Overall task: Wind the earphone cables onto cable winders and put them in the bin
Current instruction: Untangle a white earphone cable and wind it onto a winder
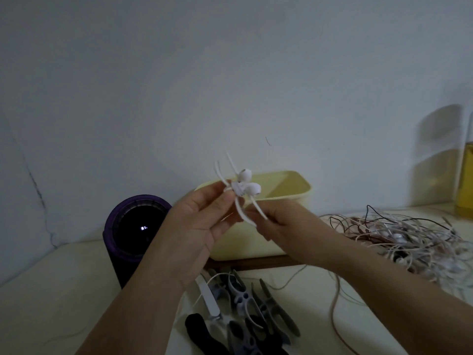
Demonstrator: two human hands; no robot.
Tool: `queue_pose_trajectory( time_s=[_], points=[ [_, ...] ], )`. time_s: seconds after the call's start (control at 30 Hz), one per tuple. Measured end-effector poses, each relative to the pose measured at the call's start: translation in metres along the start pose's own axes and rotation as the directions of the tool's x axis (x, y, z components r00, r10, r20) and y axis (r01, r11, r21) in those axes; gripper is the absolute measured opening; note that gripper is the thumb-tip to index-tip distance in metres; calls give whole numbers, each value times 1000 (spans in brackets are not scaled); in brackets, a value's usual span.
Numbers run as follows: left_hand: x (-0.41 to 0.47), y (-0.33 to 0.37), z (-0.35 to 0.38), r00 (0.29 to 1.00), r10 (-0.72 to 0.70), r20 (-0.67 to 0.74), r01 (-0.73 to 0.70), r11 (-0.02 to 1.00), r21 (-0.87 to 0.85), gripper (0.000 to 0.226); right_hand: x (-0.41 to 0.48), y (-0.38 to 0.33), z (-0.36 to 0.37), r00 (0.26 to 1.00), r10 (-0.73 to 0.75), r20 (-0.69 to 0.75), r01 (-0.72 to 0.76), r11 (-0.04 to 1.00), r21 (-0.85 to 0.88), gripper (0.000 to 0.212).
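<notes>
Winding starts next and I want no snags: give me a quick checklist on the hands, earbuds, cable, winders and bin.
1. Left hand pinches the earbuds: ok.
2. Right hand pinches the cable just below them: ok.
3. Winder picked up: cannot tell; grey winders lie on the table below the hands.
4. Bin open, behind the hands: ok.
5. Cable free of the tangled pile: cannot tell.
</notes>
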State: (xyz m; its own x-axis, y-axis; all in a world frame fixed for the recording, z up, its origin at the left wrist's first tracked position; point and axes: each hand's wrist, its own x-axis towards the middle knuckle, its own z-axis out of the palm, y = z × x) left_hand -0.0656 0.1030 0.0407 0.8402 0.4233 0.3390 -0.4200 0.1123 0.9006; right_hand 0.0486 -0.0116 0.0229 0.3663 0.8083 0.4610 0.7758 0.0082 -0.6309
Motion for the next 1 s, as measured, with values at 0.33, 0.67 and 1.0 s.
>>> queue_pose_trajectory(
  time_s=[0.33, 0.67, 1.0],
  points=[
    [5, -4, -18, 956, -52, -288, 130, 957, 258, 14, -6, -18, -9, 986, 63, 157, -21, 966, -259, 29],
    [1, -12, -7, 981, 116, -155, 33, 690, 723, 11, -9, -32, -30, 998, -58, 14, 60, 952, -299, 23],
    [-1, -8, -4, 998, -16, 63, -22, 829, 559, 29, -7, -26, -49, 950, -186, -251, 140, 972, -188, 10]
  ],
)
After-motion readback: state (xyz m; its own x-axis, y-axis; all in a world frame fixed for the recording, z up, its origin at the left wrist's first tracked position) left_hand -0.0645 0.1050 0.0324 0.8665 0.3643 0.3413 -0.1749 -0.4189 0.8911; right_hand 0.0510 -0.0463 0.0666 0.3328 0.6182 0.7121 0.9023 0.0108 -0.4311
